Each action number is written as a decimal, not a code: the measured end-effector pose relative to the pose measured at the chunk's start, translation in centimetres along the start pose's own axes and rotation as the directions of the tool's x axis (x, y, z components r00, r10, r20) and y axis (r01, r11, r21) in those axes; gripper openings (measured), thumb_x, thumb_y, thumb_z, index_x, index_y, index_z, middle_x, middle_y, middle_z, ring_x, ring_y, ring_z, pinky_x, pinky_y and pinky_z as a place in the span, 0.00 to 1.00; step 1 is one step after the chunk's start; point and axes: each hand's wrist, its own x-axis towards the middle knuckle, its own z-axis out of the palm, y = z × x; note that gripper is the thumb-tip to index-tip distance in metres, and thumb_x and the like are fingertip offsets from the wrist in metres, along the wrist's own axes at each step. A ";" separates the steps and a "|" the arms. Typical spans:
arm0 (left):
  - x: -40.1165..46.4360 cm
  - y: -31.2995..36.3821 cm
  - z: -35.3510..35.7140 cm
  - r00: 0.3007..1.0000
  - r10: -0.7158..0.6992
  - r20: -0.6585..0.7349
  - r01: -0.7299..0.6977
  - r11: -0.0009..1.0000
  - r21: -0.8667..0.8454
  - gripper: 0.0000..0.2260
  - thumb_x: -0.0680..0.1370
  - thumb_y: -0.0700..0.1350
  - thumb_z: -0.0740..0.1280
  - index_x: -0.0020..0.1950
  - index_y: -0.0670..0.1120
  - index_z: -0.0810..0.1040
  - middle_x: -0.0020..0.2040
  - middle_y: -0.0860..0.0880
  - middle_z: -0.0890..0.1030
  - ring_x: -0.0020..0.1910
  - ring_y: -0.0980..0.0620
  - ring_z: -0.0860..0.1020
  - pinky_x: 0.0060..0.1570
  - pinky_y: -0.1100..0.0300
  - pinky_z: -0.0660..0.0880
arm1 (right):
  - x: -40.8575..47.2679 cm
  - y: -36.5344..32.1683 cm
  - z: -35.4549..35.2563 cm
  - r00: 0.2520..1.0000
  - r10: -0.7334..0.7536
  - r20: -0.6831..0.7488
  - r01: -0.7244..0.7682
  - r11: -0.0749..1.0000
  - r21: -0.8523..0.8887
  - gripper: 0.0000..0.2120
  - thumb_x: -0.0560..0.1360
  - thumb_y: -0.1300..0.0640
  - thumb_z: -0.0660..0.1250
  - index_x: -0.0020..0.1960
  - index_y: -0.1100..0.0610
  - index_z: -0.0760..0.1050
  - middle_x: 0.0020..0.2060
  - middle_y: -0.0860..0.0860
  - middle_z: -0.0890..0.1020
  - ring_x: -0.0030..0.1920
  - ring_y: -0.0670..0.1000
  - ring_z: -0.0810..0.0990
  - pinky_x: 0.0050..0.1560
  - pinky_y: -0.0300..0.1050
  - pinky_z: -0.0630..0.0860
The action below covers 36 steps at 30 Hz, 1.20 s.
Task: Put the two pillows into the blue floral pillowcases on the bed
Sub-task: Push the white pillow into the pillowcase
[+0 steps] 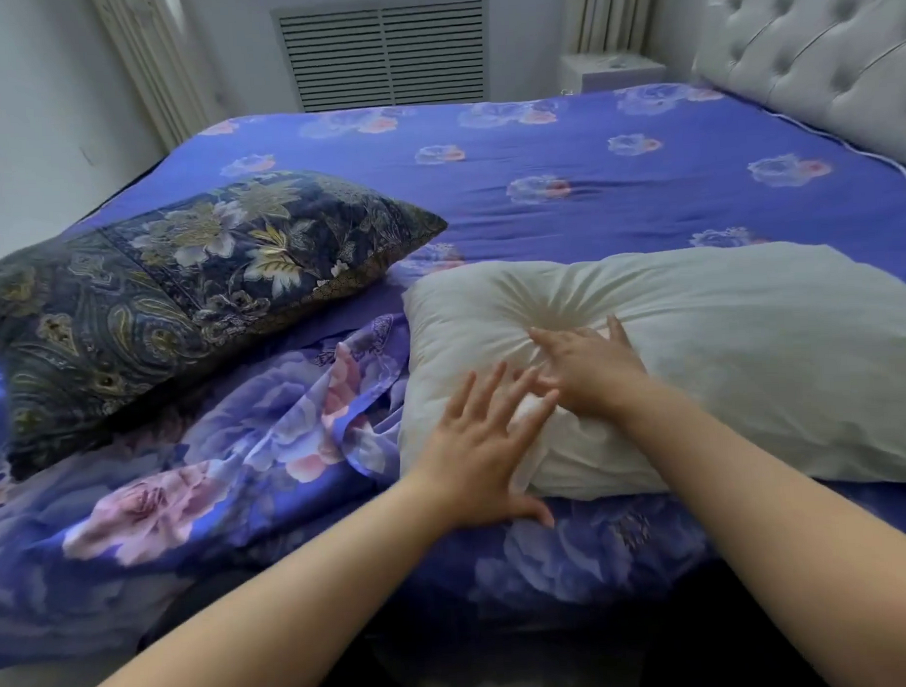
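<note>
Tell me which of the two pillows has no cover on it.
The plain white pillow under both hands, right of the dark floral pillow. It is bare, while the other wears a navy and gold patterned case.

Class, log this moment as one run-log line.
left hand: open, on white pillow | right hand: open, same pillow | blue floral pillowcase: crumpled beside it

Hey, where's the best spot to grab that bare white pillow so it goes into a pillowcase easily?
Probably by the short left end of the white pillow, coming from its left side. That end faces the loose blue floral pillowcase crumpled beside it, and the pillow lies flat with that end's corners free. Both the left hand and right hand already rest open near that end.
</note>
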 end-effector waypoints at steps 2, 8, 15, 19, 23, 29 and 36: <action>-0.6 0.8 1.4 1.000 0.006 -0.024 -0.003 0.993 0.118 0.45 0.64 0.66 0.66 0.77 0.52 0.53 0.76 0.42 0.57 0.74 0.35 0.54 0.69 0.36 0.54 | 0.4 -0.5 0.3 1.000 -0.006 0.024 0.007 1.000 -0.012 0.29 0.77 0.36 0.45 0.75 0.48 0.55 0.71 0.48 0.67 0.73 0.51 0.62 0.70 0.66 0.35; 2.8 -1.8 -0.3 0.997 -0.073 -0.039 0.078 0.987 0.143 0.35 0.68 0.48 0.58 0.74 0.43 0.55 0.72 0.40 0.67 0.72 0.38 0.62 0.71 0.40 0.53 | 0.9 0.5 -2.0 0.976 -0.080 0.202 0.039 0.980 0.195 0.31 0.78 0.35 0.38 0.73 0.46 0.63 0.70 0.50 0.70 0.72 0.53 0.65 0.71 0.65 0.38; 10.4 -5.9 -3.1 0.979 -0.107 0.171 0.127 0.986 -0.111 0.43 0.71 0.45 0.63 0.77 0.45 0.38 0.78 0.42 0.48 0.76 0.45 0.55 0.73 0.50 0.54 | 0.3 3.3 -4.0 0.915 -0.301 0.269 -0.024 0.626 0.780 0.29 0.73 0.29 0.46 0.69 0.40 0.63 0.68 0.39 0.68 0.67 0.40 0.67 0.72 0.43 0.57; 13.9 -8.4 -1.6 0.880 -0.102 0.464 0.227 0.948 -0.223 0.44 0.73 0.45 0.65 0.76 0.48 0.34 0.78 0.45 0.41 0.75 0.45 0.56 0.70 0.52 0.60 | 1.8 3.5 -2.5 0.885 -0.377 0.272 0.104 0.730 0.675 0.43 0.64 0.27 0.65 0.74 0.40 0.56 0.70 0.37 0.65 0.69 0.40 0.65 0.73 0.46 0.58; 16.5 -10.0 0.1 0.779 -0.163 0.605 0.378 0.893 -0.245 0.45 0.73 0.49 0.68 0.77 0.46 0.37 0.78 0.42 0.49 0.75 0.44 0.58 0.69 0.54 0.60 | 5.0 3.5 -1.3 0.903 -0.310 0.298 0.113 0.839 0.532 0.53 0.55 0.32 0.75 0.73 0.43 0.56 0.67 0.41 0.69 0.67 0.44 0.68 0.70 0.47 0.62; 17.4 -12.7 2.5 0.738 -0.196 0.646 0.485 0.819 -0.305 0.17 0.68 0.53 0.74 0.51 0.47 0.76 0.43 0.52 0.78 0.44 0.51 0.76 0.41 0.60 0.71 | 8.6 3.9 -3.9 0.873 -0.225 0.433 0.054 0.926 0.373 0.29 0.65 0.41 0.75 0.63 0.47 0.73 0.55 0.46 0.80 0.55 0.49 0.78 0.63 0.48 0.71; 18.8 -14.9 3.2 0.647 -0.211 0.732 0.555 0.790 -0.262 0.12 0.69 0.55 0.72 0.45 0.49 0.76 0.41 0.54 0.76 0.45 0.51 0.75 0.51 0.57 0.71 | 8.7 2.1 -4.5 0.988 -0.147 0.042 0.150 0.986 -0.074 0.27 0.71 0.43 0.64 0.66 0.54 0.67 0.62 0.54 0.73 0.61 0.57 0.72 0.62 0.52 0.68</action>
